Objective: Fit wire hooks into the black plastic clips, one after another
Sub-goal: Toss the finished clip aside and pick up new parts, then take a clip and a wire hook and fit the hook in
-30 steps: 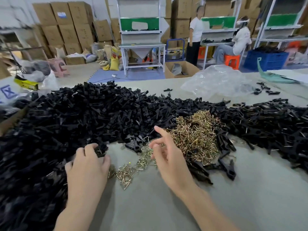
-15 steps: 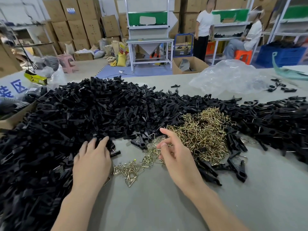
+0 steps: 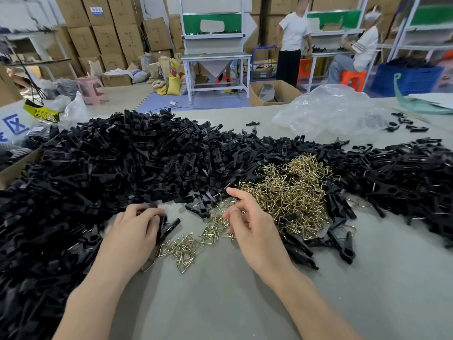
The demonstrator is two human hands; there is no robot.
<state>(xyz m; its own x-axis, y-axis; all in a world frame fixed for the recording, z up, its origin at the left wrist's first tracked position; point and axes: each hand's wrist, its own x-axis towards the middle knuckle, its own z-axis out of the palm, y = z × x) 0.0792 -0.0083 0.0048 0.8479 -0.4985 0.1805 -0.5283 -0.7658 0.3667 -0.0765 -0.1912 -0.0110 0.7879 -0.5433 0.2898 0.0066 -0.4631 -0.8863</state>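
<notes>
At nine o'clock a cardboard box (image 3: 14,169) is sitting against the table edge; its contents are dark and too blurred to name. A big heap of black plastic clips (image 3: 117,163) is spreading from there toward twelve o'clock across the grey table (image 3: 220,303). At the heap's near edge the left hand (image 3: 132,234) is curling round one black clip (image 3: 170,224), whose end is poking out of the fingers toward three o'clock. At that hand's four o'clock, loose wire hooks (image 3: 182,249) are lying scattered on the table. The right hand (image 3: 252,231) is hovering over them, index finger stretched out and the other fingers half curled; I cannot tell whether it is pinching a hook. At its one o'clock the main pile of brass-coloured hooks (image 3: 294,192) is lying ringed by clips. At three o'clock a second pile of clips (image 3: 404,177) is showing wire loops. Beyond the table, an open carton (image 3: 288,90) on the floor is holding something grey, and a blue crate (image 3: 404,79) is carrying a black load.
</notes>
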